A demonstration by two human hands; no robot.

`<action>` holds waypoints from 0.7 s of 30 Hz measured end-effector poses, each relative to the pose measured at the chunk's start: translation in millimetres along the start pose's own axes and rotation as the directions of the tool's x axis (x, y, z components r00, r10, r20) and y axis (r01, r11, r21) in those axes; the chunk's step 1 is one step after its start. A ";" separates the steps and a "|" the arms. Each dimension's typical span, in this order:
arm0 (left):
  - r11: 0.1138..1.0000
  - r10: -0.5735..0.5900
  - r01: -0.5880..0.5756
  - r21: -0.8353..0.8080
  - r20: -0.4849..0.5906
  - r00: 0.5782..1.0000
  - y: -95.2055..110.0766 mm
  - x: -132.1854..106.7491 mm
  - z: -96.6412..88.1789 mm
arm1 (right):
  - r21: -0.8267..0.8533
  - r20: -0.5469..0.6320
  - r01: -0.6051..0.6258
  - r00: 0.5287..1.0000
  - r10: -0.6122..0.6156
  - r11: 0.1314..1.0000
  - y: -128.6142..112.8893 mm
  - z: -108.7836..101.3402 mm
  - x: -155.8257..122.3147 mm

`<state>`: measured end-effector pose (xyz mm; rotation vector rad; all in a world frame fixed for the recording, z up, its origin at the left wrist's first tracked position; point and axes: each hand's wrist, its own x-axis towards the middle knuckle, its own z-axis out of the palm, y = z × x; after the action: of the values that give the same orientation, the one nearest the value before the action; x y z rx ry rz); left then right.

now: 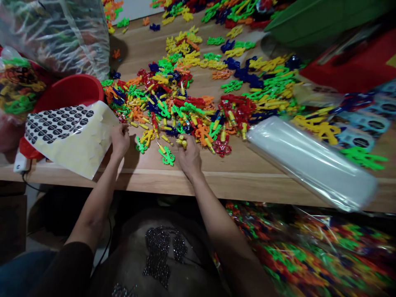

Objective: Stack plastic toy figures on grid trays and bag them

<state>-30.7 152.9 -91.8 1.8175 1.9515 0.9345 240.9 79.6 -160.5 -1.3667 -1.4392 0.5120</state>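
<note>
My left hand (120,141) is at the right edge of a sheet of round black stickers (60,123), its fingers drawn together. What they pinch, if anything, I cannot make out. To the right, my right hand (189,156) is closed on a small yellow plastic piece (182,142) at its fingertips. Between the hands lie a green plastic figure (167,156), another green one (141,145) and a yellow one (147,137). Just beyond, a heap of small plastic figures (167,99) in red, blue, green, orange and yellow covers the table, several with yellow tube-like parts.
A red basin (72,91) stands behind the sticker sheet, beside a large clear bag (58,33). A stack of clear plastic bags (312,161) lies along the wooden table's (229,177) front right. A green container (315,22) is at back right. Bagged figures (309,247) sit below.
</note>
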 end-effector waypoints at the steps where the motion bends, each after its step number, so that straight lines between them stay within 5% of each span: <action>1: 1.000 -0.014 0.014 0.001 0.035 0.999 1.8 4.7 -1.3 | -0.001 -0.009 -0.020 1.000 0.020 1.000 0.0 -0.1 0.0; 6: 0.998 -0.049 0.056 -0.034 0.190 0.981 21.8 -4.5 8.9 | 0.086 0.018 -0.087 0.996 0.085 0.993 -7.2 -4.4 -0.4; 11: 0.962 -0.104 0.149 -0.230 0.198 0.975 31.3 -24.5 16.6 | 0.143 0.056 -0.171 0.985 0.164 0.975 -25.9 -8.3 -10.3; 15: 0.845 -0.201 0.268 -0.463 0.191 0.961 35.2 -40.6 11.7 | 0.174 0.208 -0.188 0.967 0.150 0.967 -41.7 -6.3 -18.4; 17: 0.697 -0.243 0.352 -0.624 0.256 0.936 40.7 -52.5 7.1 | 0.200 0.273 -0.134 0.959 0.076 0.971 -48.3 -3.3 -21.0; 21: 0.239 -0.259 0.556 -0.796 0.500 0.826 54.6 -77.2 -1.2 | 0.239 0.325 -0.070 0.946 -0.012 0.969 -55.8 3.8 -26.5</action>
<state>21.4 76.6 -71.1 0.6105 1.1180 1.1529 206.9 42.4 -124.7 -1.1398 -1.5571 0.9402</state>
